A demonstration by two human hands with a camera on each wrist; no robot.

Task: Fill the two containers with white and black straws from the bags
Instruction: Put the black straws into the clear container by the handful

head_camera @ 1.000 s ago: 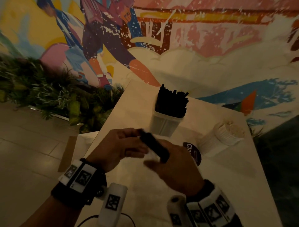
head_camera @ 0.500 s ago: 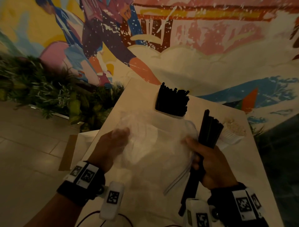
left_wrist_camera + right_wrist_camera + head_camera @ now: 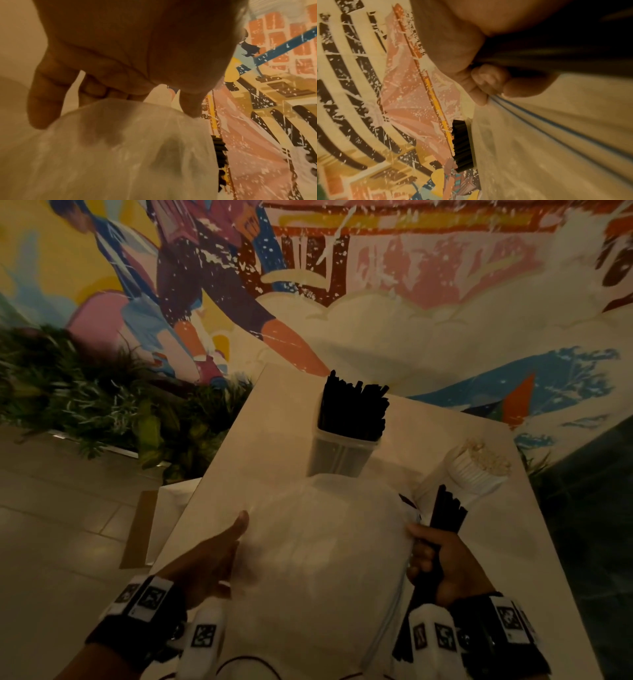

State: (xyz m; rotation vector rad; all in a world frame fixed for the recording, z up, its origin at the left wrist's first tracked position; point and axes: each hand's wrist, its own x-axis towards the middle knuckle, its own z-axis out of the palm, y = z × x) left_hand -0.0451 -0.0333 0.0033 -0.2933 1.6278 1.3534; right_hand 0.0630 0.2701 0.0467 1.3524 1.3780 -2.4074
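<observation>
Right hand (image 3: 445, 563) grips a bundle of black straws (image 3: 445, 513) and the clear bag's (image 3: 322, 549) edge; left hand (image 3: 209, 559) pinches the bag. No writing legible.

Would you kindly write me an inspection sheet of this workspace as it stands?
Surface: pale table, dimly lit.
Job's things: clear container packed with black straws; white straws lying at right; clear plastic bag spread between both hands.
Clutter: round dark label, mostly hidden.
Grippers: left hand holds the bag's edge; right hand grips a black straw bundle.
Cables: thin cable at the near edge.
Surroundings: painted mural, plants, tiled floor.
</observation>
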